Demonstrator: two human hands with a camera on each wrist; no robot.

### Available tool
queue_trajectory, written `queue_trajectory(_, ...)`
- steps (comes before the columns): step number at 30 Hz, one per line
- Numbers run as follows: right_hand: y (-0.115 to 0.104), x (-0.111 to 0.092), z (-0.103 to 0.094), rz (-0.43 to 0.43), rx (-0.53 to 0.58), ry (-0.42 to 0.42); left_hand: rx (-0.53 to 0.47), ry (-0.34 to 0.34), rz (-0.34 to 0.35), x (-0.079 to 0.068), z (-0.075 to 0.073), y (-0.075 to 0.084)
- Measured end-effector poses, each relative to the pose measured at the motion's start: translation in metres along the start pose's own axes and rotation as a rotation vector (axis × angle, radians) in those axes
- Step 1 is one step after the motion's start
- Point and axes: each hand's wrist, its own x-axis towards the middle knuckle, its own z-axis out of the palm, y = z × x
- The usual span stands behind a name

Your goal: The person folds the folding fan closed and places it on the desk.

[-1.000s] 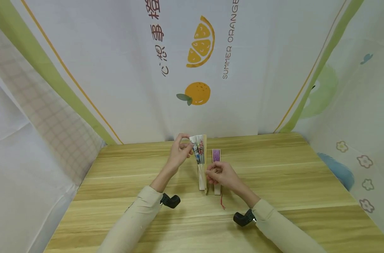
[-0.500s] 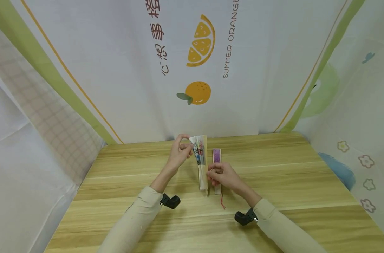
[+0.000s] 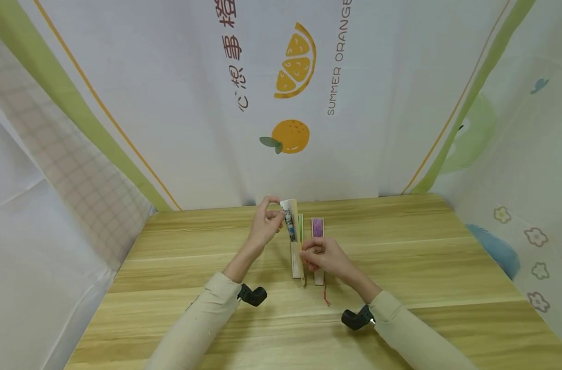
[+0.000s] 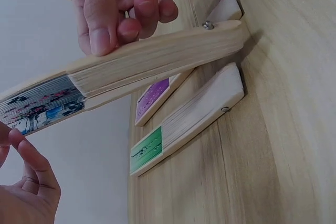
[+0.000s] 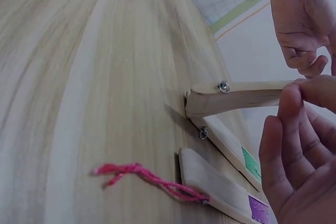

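A folding fan [image 4: 163, 59] with pale wooden ribs and a blue and pink printed leaf is tilted above the table, nearly folded together. My left hand [image 3: 263, 226] pinches its printed upper end between thumb and fingers. Lower down, the thumb and fingers of my right hand [image 3: 329, 257] pinch the wooden ribs. Behind the fan lies a folded fan with a green leaf [image 4: 147, 150], partly covered in the head view. To its right a folded fan with a purple leaf [image 3: 318, 226] lies under my right hand, which hides its middle.
A red cord tassel [image 5: 137, 170] trails from the purple fan's near end onto the wooden table [image 3: 281, 329]. At the table's far edge hangs a white cloth [image 3: 193, 128] with orange prints. Patterned cloth also hangs at both sides.
The printed fan has narrowed as its leaf folds together, and its pink flowers have gone from the head view. The green leaf behind it now shows. Both hands have barely moved.
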Motion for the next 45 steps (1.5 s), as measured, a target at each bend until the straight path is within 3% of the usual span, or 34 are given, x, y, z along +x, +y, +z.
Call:
queue_trajectory(4, 0.0, 0.001, 0.001, 0.012, -0.005, 0.021, -0.003, -0.002, -0.007, -0.001, 0.0, 0.002)
queue_trajectory(20, 0.006, 0.001, -0.001, -0.003, 0.005, -0.023, 0.009, -0.014, -0.002, -0.002, -0.002, -0.005)
queue_trajectory(33, 0.002, 0.005, 0.005, -0.037, -0.016, -0.045, 0.044, 0.036, -0.026, -0.003, 0.003, -0.007)
queue_trajectory(38, 0.0, 0.005, 0.007, -0.034, -0.044, -0.048, 0.028, 0.005, -0.05, -0.003, 0.002, -0.007)
queue_trajectory(45, -0.003, 0.004, 0.006, -0.025, -0.076, -0.07, 0.025, -0.091, -0.13, -0.008, -0.003, -0.007)
